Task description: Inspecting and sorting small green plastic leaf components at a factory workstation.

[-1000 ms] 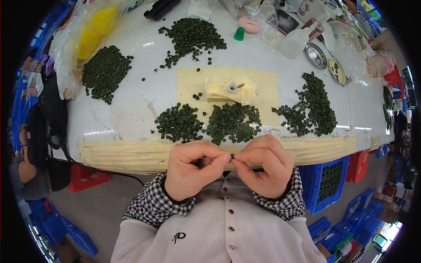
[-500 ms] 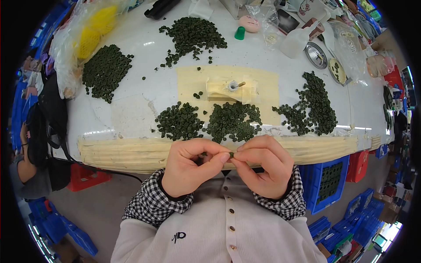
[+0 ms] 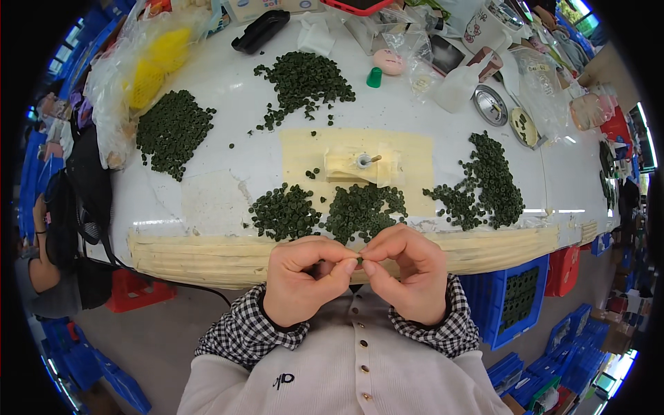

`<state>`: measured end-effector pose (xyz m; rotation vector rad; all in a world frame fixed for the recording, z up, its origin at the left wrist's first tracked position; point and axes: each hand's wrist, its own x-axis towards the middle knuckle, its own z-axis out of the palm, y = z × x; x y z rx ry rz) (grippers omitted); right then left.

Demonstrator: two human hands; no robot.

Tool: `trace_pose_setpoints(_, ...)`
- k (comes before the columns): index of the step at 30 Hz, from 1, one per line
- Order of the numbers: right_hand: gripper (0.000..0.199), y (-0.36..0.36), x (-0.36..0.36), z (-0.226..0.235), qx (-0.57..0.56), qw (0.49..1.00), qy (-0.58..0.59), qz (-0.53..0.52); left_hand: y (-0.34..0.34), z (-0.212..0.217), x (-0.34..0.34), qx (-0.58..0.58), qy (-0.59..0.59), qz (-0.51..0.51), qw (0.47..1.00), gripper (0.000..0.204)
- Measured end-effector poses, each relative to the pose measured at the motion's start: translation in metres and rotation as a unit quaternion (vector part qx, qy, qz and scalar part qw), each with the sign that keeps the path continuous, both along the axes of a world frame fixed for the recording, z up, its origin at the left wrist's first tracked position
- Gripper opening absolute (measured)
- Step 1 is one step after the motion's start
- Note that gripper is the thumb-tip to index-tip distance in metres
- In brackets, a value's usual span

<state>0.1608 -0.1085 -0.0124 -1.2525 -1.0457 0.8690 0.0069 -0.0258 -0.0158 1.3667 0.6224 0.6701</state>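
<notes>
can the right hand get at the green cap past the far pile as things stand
Probably not right away: the right hand and left hand together pinch a small green piece. The green cap stands unobstructed, far across the table.

The tiny green piece pinched between both hands' fingertips is mostly hidden (shape unreadable); the red tray is cut off at the top.

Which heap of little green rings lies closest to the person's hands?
The middle front heap, just beyond both hands' fingertips, below the taped peg fixture; the others lie farther away.
</notes>
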Motion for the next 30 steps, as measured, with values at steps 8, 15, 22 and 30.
trace_pose_setpoints(8,0.01,0.004,-0.002,0.002,-0.019,0.999,-0.013,-0.036,0.001,0.005,-0.005,-0.191,-0.011,0.037,0.981,0.007)
trace_pose_setpoints(15,0.015,0.014,0.018,0.004,0.029,0.925,-0.372,-0.066,0.024,0.011,-0.028,-0.365,-0.1,0.113,0.919,0.018)
trace_pose_setpoints(22,0.016,0.024,0.002,0.005,0.005,0.869,-0.494,-0.021,0.024,0.006,-0.031,-0.409,-0.165,0.12,0.889,0.02)
trace_pose_setpoints(30,0.017,0.022,0.006,0.0,0.033,0.897,-0.436,-0.066,0.012,0.01,-0.021,-0.466,-0.154,-0.049,0.87,0.026)
